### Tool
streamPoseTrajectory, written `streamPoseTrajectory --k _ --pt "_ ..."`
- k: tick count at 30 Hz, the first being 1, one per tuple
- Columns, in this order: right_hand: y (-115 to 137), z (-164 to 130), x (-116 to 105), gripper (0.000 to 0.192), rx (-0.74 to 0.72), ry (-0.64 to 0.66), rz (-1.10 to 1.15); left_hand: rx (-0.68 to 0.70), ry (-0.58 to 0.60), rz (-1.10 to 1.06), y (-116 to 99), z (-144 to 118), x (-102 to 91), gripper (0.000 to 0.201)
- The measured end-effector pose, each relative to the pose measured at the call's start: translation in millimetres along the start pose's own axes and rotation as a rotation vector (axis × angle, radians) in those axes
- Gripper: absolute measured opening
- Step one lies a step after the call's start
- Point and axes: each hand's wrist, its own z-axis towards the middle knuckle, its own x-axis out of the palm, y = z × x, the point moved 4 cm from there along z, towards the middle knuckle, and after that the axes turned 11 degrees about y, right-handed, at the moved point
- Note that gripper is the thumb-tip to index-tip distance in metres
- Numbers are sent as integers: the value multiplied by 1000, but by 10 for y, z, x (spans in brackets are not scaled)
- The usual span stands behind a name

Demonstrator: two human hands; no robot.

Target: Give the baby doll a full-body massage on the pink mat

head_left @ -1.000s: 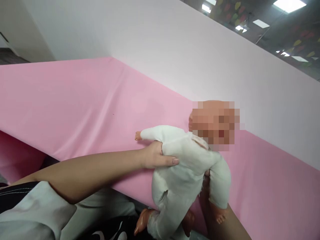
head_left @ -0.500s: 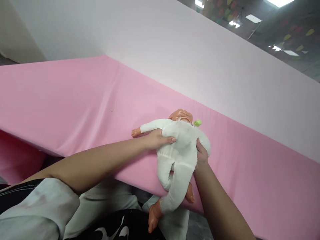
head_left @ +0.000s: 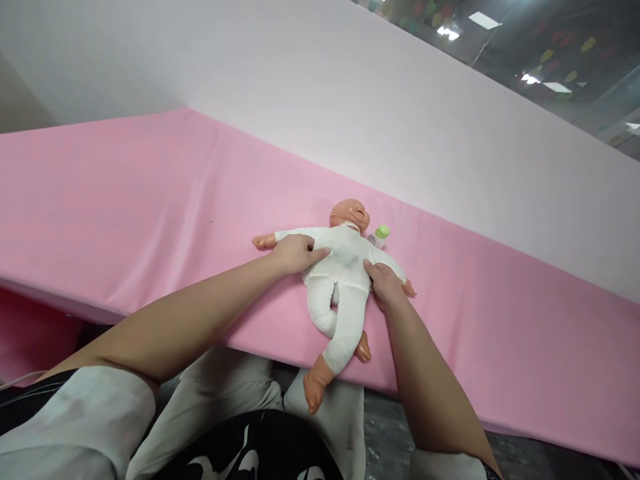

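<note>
The doll (head_left: 340, 267) lies face up on the pink sheet (head_left: 150, 200), near its front edge, head toward the white wall (head_left: 350, 87). It wears a white one-piece suit; head, 2 hands and 2 feet are bare orange-tan plastic. Both arms spread sideways; 1 foot hangs over the edge. The left hand (head_left: 295, 253) clasps the doll's torso at 1 side, the right hand (head_left: 385, 283) clasps the other. A small green-capped bottle (head_left: 379, 235) lies just beside the head.
</note>
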Motion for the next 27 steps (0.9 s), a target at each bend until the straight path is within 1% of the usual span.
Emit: streamPoseTrajectory --k 2,4,6,8,9,10,11,12,13,15,17,19,21,22,24,25,27 --pt "12 -8 -86 50 62 -59 -269 11 -53 161 -12 -16 -54 51" --pt "59 -32 -137 48 53 -104 -420 64 -91 271 -43 -48 -87 39" --pt "122 -72 -157 39 5 -173 -464 194 -107 340 -113 -101 -88 28" --pt "209 -125 -138 25 -104 -240 -439 364 -75 375 -206 -178 -54 30" --pt "264 -152 -107 18 -193 -246 -416 444 -38 382 -253 -224 -30 32" --pt "322 -179 -63 11 -294 -220 -389 508 10 382 -294 -271 -5 33" --pt "375 -203 -8 8 -388 -162 -366 558 63 375 -327 -317 17 33" --pt "416 -224 50 9 -460 -77 -350 596 118 359 -353 -360 34 34" --pt "441 -241 101 14 -499 19 -335 623 171 334 -370 -398 45 36" --pt "448 -265 153 28 -485 180 -296 654 257 278 -378 -451 57 44" --pt "435 -287 132 43 -427 272 -257 661 313 261 -363 -467 74 58" --pt "439 -320 96 54 -395 363 -229 637 318 312 -341 -452 96 76" --pt "456 -356 84 64 -391 464 -239 603 283 379 -332 -424 109 84" --pt "461 -367 87 71 -384 498 -251 596 260 394 -335 -412 107 82" --pt "454 -367 94 80 -357 504 -254 605 229 368 -345 -390 86 72" --pt "442 -357 97 80 -342 485 -234 608 225 330 -343 -376 68 66" --pt "407 -329 104 70 -327 449 -170 583 237 221 -308 -332 26 57"
